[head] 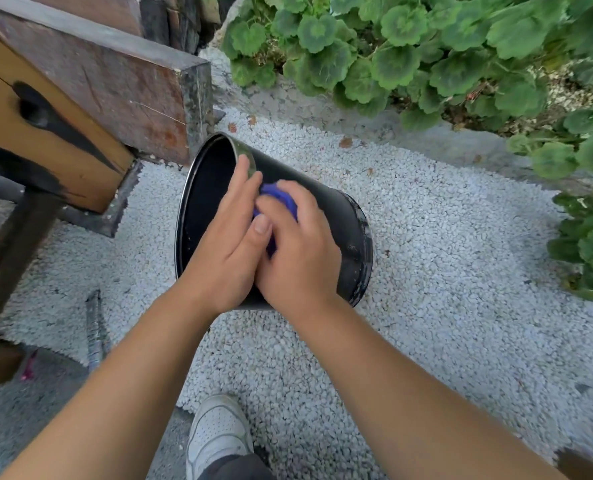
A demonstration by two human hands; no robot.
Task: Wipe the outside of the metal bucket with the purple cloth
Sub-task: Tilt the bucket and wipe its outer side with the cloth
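1. White gravel (444, 271) covers most of the ground here, running out to a strip of bare concrete (322, 105) along the far edge.
2. Beyond that strip a bank of round-leaved green plants (426, 46) fills the top right and trails down the right side.
3. On the left stands a heavy wooden bench (90, 81), its thick brown beams dark-stained and knotted, with one end just beside the bucket's rim.
4. The metal bucket (350, 230) lies tipped on its side on the gravel, its open mouth toward the bench and its base toward the plants. It is black, with a scuffed, greyish ring around the base end.
5. Two bare forearms reach in from below and meet over the bucket's upper side.
6. The left hand (229, 247) lies flat against the bucket near the rim, fingers straight and pressed together, thumb laid across toward the other hand; it is bracing, not closed around anything.
7. The right hand (302, 251) is curled over the purple cloth (279, 197), pressing it against the bucket's outer wall just behind the rim.
8. Only a bunched blue-purple fold of the cloth shows between the two hands.
9. A white shoe (218, 434) stands on the gravel's edge at the bottom.
10. A thin grey metal rod (94, 330) lies on the ground below the bench.
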